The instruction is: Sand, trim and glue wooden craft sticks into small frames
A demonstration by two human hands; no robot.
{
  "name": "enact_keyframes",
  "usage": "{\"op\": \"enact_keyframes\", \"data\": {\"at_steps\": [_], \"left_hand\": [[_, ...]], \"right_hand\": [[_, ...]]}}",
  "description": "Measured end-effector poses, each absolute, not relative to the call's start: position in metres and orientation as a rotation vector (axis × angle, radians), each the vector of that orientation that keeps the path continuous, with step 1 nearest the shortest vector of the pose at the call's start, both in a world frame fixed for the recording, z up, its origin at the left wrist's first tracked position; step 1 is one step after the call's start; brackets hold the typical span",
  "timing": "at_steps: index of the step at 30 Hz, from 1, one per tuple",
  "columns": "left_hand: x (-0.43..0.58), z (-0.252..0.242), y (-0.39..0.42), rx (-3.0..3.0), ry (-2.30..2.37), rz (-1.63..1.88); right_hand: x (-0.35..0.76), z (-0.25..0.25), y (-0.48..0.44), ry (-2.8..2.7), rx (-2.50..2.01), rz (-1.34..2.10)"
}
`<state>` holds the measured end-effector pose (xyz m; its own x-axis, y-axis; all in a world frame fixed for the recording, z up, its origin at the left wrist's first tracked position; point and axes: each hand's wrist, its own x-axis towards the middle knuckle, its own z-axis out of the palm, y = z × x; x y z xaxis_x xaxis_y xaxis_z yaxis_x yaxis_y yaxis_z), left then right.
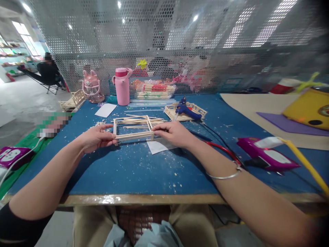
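Between my two hands is a small rectangular frame [134, 136] built of thin wooden sticks, tilted a little above the blue table. My left hand [95, 138] pinches its left front corner, thumb and fingers closed on the wood. At the right front corner my right hand [172, 133] grips it the same way. Loose wooden sticks [140, 121] lie behind and beneath the frame. A blue glue gun [189, 111] rests on a low stick-built tray [169, 109] to the right. Beside my right hand, a piece of white paper [159, 145] lies partly under the frame.
A pink bottle [122, 87], a clear pink-lidded bottle [92, 87] and bagged sticks [155, 91] stand along the mesh screen. Purple power strips [268, 154] with cables lie at the right and far left. A yellow container [308, 108] is at far right. A person sits at far left.
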<state>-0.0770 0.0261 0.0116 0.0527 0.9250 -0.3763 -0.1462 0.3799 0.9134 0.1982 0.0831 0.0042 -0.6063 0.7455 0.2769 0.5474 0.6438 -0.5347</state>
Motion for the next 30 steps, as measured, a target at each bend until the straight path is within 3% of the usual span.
{"op": "enact_keyframes", "data": {"at_steps": [9,16,30], "left_hand": [[-0.088,0.016,0.027,0.867,1.35,0.944],[-0.089,0.015,0.028,0.882,1.348,0.96],[-0.083,0.014,0.028,0.881,1.334,0.951]], "right_hand": [[0.202,0.011,0.081,-2.223,-1.129,0.88],[0.206,0.013,0.081,-2.583,-1.124,0.656],[0.221,0.01,0.084,-2.417,-1.272,1.324]]}}
